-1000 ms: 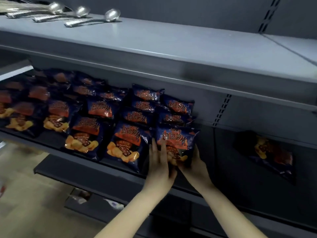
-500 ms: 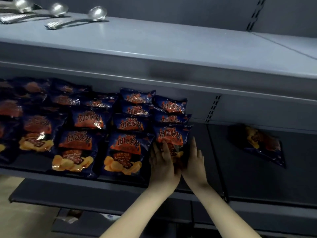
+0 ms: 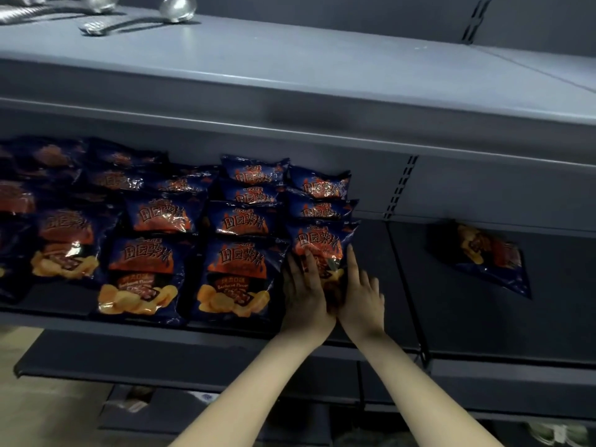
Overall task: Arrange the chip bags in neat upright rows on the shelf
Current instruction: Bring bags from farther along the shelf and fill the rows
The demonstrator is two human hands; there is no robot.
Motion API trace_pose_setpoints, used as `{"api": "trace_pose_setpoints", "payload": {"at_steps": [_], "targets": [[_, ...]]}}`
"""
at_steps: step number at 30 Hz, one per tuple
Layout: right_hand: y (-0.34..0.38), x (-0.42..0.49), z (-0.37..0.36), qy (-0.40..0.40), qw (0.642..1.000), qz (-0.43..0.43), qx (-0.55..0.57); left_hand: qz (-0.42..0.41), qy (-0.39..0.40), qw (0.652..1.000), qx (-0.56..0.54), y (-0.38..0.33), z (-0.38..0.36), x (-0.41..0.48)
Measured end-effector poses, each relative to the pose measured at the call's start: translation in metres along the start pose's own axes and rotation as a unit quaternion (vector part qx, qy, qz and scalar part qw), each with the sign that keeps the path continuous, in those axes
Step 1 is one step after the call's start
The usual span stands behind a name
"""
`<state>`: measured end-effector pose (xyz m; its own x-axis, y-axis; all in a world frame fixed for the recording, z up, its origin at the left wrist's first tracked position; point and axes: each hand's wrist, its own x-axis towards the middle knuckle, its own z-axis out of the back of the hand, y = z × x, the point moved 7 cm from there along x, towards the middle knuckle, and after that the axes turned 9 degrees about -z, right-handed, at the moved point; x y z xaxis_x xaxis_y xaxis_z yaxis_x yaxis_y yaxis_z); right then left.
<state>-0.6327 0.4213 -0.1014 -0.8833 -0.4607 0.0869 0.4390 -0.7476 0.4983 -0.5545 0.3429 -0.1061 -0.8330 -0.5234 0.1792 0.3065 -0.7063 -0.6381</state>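
Observation:
Dark blue chip bags with orange print stand in several rows on the dark middle shelf (image 3: 161,327). The front bag of the rightmost row (image 3: 322,241) sits between my two hands. My left hand (image 3: 304,295) lies flat on its front left part with straight fingers. My right hand (image 3: 361,295) presses along the bag's right side, fingers straight and pointing up. The lower half of this bag is hidden behind my hands. One more chip bag (image 3: 480,256) lies tilted and alone in the shelf bay to the right.
A grey upper shelf (image 3: 322,75) overhangs the bags, with metal ladles (image 3: 177,8) on its far left. An upright shelf divider (image 3: 406,285) separates the two bays. Lower shelves and a floor with some packaging show below.
Both hands have stayed on the front right bag and drawn a little closer together around it. The view has dropped and shifted, so the bags sit more to the right.

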Motion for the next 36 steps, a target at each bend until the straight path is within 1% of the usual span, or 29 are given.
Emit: {"api": "trace_pose_setpoints", "payload": {"at_steps": [4,6,8,10,12,14,16,18,20,23,26,28,31,36], "targets": [[-0.005,-0.002,0.003,0.029,0.999,-0.015,0.043,-0.011,0.02,1.0,0.018,-0.007,0.004,-0.004],[-0.011,-0.005,0.009,0.06,0.989,-0.03,0.131,-0.031,0.031,0.998,0.04,-0.016,0.005,-0.013],[-0.011,-0.01,0.019,0.062,0.976,-0.03,0.209,-0.059,0.045,0.997,0.033,-0.029,0.001,-0.03],[0.002,-0.023,0.039,-0.01,0.977,0.035,0.209,-0.095,0.041,0.994,0.023,-0.041,0.002,-0.047],[0.022,-0.038,0.052,-0.082,0.971,0.115,0.193,-0.137,-0.003,0.989,0.063,-0.05,0.016,-0.058],[0.043,-0.049,0.052,-0.096,0.961,0.169,0.198,-0.158,-0.064,0.979,0.114,-0.048,0.036,-0.062],[0.064,-0.059,0.04,-0.065,0.953,0.217,0.202,-0.138,-0.096,0.975,0.148,-0.034,0.056,-0.063],[0.085,-0.069,0.022,-0.013,0.949,0.258,0.179,-0.104,-0.102,0.975,0.168,-0.012,0.073,-0.066],[0.101,-0.074,0.002,0.031,0.95,0.279,0.138,-0.057,-0.089,0.976,0.193,0.012,0.082,-0.072],[0.116,-0.078,-0.02,0.053,0.95,0.3,0.066,-0.011,-0.074,0.977,0.2,0.037,0.089,-0.084],[0.124,-0.078,-0.042,0.061,0.954,0.292,-0.034,0.007,-0.043,0.978,0.204,0.054,0.089,-0.089],[0.125,-0.076,-0.055,0.074,0.953,0.282,-0.081,0.019,-0.028,0.977,0.211,0.064,0.087,-0.09],[0.123,-0.068,-0.065,0.093,0.953,0.272,-0.099,0.035,-0.024,0.98,0.193,0.071,0.086,-0.087],[0.124,-0.06,-0.067,0.09,0.953,0.27,-0.106,0.054,-0.006,0.982,0.182,0.074,0.083,-0.078]]}}
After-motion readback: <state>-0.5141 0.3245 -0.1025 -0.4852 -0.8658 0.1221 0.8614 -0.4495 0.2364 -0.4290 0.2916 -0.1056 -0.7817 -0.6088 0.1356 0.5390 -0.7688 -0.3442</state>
